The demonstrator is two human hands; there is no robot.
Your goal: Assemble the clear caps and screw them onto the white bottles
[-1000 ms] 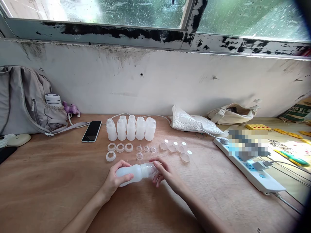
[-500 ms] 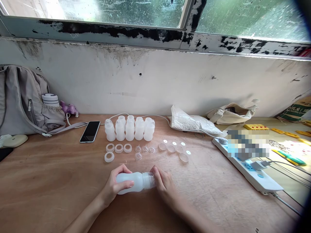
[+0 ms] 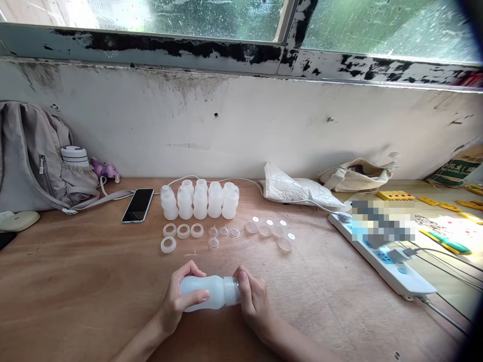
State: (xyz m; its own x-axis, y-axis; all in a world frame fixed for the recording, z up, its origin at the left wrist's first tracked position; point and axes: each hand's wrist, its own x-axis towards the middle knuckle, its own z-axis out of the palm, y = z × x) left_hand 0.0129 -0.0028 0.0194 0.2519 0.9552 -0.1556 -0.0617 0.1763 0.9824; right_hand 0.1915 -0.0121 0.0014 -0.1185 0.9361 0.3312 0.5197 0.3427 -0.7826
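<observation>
A frosted white plastic baby bottle lies sideways between my hands, its neck towards the right. My left hand is wrapped round the bottle's body, the thumb along its near side. At the neck end, the fingers of my right hand are closed on a clear part; their grip hides its tip. Beyond my hands lie several white collar rings, clear nipple-shaped pieces and clear round discs with small white dots. Several more frosted bottles stand together behind these rows.
A phone lies left of the bottles, with a grey backpack farther left. White padded packaging rests near the wall. On the right are a power strip with cables, a beige pouch and yellow pieces.
The bottle has dropped slightly nearer to me, with both hands still on it. My right hand has turned, its fingers more curled at the neck end. The view has shifted slightly.
</observation>
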